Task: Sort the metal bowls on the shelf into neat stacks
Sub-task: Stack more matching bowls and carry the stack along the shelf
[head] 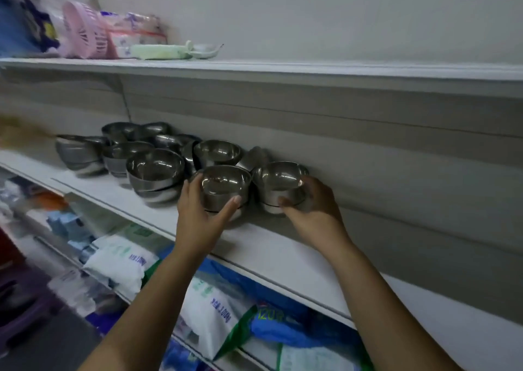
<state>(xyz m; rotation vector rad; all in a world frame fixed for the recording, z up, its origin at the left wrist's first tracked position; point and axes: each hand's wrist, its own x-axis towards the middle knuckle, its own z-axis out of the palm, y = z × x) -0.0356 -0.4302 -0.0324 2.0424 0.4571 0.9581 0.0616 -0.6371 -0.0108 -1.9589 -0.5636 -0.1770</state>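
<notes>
We see both bare hands reaching up to the middle shelf (283, 254), a white board running from the lower right toward the upper left. The left hand (199, 215) wraps a short stack of metal bowls (223, 191) near the shelf's front edge: thumb on the near side, fingers around the far left wall, so the hand is closed on the stack. The right hand (314, 206) cups a second short stack (278, 185) just to the right, thumb on its front wall and fingers curled round the right side, holding it as well. The two stacks stand just beside each other, rims nearly touching; we cannot tell whether they do touch.

Both stacks stand upright, mouths facing up, their axes vertical. Behind them another bowl (218, 153) also opens upward, and one bowl (253, 157) leans on its side against the back panel. Further left a taller stack (155, 175) sits upright, with more bowls (124, 147) crowded behind it in loose groups running along the shelf, some tilted; the far ones are blurred.

On the upper shelf (311, 69) lie a pink slotted basket (85, 31) and a pale green item (158, 51). Below the bowls, bagged goods in white, green and blue packaging (209, 314) fill the lower shelf.
</notes>
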